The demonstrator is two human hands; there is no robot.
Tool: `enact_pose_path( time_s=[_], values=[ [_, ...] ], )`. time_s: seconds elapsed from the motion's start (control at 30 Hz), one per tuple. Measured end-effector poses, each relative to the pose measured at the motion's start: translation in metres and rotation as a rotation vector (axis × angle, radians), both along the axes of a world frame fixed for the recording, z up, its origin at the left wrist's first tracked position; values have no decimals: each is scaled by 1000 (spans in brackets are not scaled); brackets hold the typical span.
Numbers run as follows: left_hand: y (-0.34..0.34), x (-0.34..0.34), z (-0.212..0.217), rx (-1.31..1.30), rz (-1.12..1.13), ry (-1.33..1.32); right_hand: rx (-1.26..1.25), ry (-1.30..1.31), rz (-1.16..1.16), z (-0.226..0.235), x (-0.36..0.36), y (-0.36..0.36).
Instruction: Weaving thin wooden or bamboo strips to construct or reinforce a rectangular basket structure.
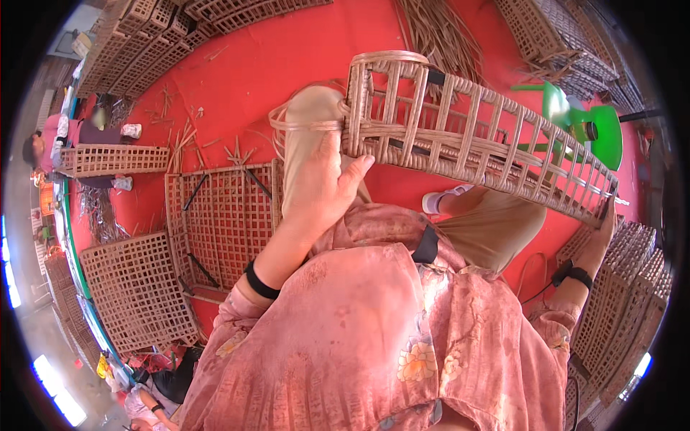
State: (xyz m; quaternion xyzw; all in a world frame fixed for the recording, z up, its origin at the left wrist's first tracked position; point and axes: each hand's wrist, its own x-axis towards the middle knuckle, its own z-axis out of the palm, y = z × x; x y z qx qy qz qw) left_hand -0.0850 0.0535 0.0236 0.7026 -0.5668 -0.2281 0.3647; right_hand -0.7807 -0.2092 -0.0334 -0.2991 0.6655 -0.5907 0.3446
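Head view: the left hand grips the near end of a long woven rattan frame, thumb stretched along its lower edge and fingers wrapped around a loose cane strip that loops off that end. The frame lies across the person's knees, slanting down to the right, above the red mat. The right hand holds the frame's far end from below; its fingers are hidden, so I cannot tell how they close. A green stool stands just behind the frame. 2 flat lattice panels lie on the mat at left, and stacked frames sit farther off.
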Motion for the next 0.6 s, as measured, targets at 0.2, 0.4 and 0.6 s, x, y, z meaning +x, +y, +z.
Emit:
enact_pose_path(
  time_s=[0.2, 0.4, 0.6],
  values=[
    [4, 25, 44, 174, 148, 80, -114, 1014, -437, 49, 95, 41],
    [-30, 50, 21, -280, -111, -111, -485, 969, 339, 105, 364, 104],
    [-30, 58, 1, -185, -118, 197, -659, 883, 1088, 106, 523, 159]
  ],
)
